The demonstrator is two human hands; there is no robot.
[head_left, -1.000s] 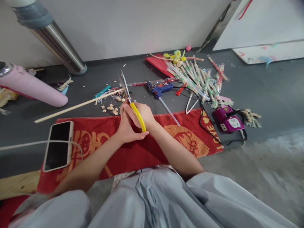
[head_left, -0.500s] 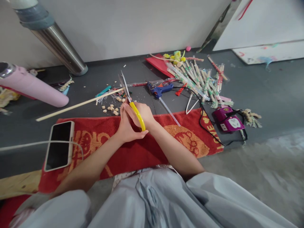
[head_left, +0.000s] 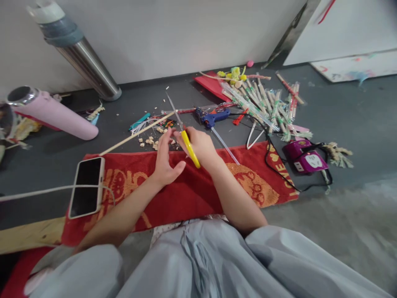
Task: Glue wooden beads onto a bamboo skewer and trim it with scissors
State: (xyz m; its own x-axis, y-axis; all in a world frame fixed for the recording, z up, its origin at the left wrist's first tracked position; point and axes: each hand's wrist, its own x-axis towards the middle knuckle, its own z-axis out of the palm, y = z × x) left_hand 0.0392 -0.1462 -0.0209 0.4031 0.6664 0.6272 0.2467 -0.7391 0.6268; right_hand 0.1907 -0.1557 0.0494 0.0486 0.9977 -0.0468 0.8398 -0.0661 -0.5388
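Sitting on grey floor (head_left: pixel 356 120) — red towel (head_left: pixel 186 194), white wall (head_left: pixel 173 37), steel pipe (head_left: pixel 87 66)

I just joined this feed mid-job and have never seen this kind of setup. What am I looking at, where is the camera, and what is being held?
No machine here: a person works with bare hands, filmed by a camera on their head looking down. The right hand grips yellow scissors, blades shut. The left hand is open beside them, fingers spread. On the dark floor lie a red towel, phone, blue glue gun, long stick, bundle of sticks, pink bottle and purple socket.
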